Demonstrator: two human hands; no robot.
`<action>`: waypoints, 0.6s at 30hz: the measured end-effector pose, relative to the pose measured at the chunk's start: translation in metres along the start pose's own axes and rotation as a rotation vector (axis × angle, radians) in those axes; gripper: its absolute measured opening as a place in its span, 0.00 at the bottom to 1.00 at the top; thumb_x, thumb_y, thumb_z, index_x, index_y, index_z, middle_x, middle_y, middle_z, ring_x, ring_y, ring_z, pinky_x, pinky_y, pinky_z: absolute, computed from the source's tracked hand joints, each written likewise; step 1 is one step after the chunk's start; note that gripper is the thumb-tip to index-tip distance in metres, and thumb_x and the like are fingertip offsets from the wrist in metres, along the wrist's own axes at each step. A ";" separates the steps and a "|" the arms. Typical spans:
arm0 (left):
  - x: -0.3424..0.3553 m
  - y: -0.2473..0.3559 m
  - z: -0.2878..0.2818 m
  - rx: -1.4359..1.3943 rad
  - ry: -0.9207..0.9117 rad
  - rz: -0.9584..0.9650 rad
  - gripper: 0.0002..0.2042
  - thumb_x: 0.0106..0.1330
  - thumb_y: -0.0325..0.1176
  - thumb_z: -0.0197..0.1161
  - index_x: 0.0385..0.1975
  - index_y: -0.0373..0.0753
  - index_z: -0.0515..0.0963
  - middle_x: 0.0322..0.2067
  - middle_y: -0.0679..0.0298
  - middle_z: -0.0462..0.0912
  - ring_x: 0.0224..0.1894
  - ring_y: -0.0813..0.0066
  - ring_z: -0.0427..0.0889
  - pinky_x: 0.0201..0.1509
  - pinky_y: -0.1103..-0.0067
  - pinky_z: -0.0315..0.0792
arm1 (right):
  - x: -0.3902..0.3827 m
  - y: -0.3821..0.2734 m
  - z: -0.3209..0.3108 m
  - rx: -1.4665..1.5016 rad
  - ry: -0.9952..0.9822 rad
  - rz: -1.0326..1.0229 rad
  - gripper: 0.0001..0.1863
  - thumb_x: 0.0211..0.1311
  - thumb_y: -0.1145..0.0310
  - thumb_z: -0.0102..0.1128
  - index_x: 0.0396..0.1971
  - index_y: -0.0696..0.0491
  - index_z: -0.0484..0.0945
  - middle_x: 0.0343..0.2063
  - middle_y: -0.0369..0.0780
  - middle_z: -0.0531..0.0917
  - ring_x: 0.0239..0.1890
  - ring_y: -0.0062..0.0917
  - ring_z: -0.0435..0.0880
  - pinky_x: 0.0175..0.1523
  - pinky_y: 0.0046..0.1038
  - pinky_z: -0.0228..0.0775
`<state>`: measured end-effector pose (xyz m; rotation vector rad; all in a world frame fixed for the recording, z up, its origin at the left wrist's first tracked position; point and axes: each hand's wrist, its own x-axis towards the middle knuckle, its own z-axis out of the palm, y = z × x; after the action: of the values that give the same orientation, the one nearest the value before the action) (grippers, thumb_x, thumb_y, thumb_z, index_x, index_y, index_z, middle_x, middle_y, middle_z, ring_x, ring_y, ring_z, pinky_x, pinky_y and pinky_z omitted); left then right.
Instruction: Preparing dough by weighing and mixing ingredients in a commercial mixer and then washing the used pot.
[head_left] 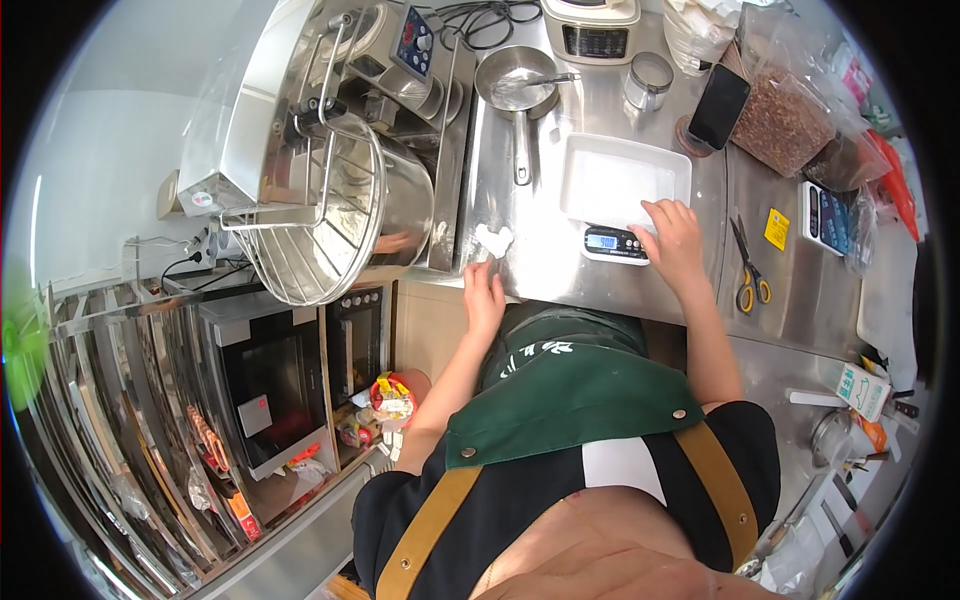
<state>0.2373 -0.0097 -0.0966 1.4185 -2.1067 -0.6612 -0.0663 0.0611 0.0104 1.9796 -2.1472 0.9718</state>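
Note:
My right hand (674,240) rests at the near right corner of a white rectangular tray (578,203), its fingers apart. The fingertips reach the tray's rim, and the thumb lies by the buttons of a kitchen scale (615,244) with a lit blue display. The tray sits over the scale's far part; whether it holds anything white is hard to tell. My left hand (484,298) lies at the steel table's front edge with fingers stretched out, holding nothing. Just beyond its fingertips is a crumpled white scrap (494,239), perhaps tissue.
A large mixer bowl (405,200) behind a wire guard (318,292) stands left. A saucepan (521,140) holding a brush-like tool lies ahead. Right are a glass jar (650,80), a propped phone (719,108), scissors (748,270), a second scale (826,218) and a bag of brown flakes (785,115).

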 end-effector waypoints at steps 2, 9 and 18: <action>-0.007 -0.002 -0.002 0.008 0.000 -0.005 0.12 0.53 0.23 0.52 0.39 0.34 0.69 0.37 0.53 0.68 0.37 0.54 0.71 0.37 0.71 0.68 | 0.000 -0.008 0.000 0.025 0.018 0.041 0.14 0.42 0.66 0.60 0.29 0.59 0.74 0.24 0.39 0.74 0.30 0.29 0.72 0.35 0.28 0.61; -0.006 -0.002 -0.007 -0.052 0.018 -0.061 0.09 0.53 0.24 0.53 0.35 0.34 0.71 0.35 0.54 0.69 0.32 0.59 0.73 0.30 0.75 0.70 | -0.016 -0.023 0.021 0.129 0.043 0.056 0.05 0.45 0.72 0.56 0.24 0.57 0.74 0.21 0.39 0.73 0.25 0.30 0.73 0.31 0.28 0.63; -0.002 -0.008 -0.009 -0.061 -0.065 0.025 0.09 0.54 0.25 0.53 0.35 0.34 0.71 0.34 0.54 0.70 0.32 0.59 0.73 0.30 0.75 0.69 | -0.048 -0.012 0.007 0.027 0.175 0.332 0.05 0.46 0.74 0.55 0.26 0.55 0.74 0.19 0.40 0.72 0.22 0.32 0.73 0.26 0.30 0.64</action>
<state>0.2491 -0.0119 -0.0946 1.3522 -2.1320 -0.7642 -0.0448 0.1000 -0.0119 1.5075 -2.4159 1.1721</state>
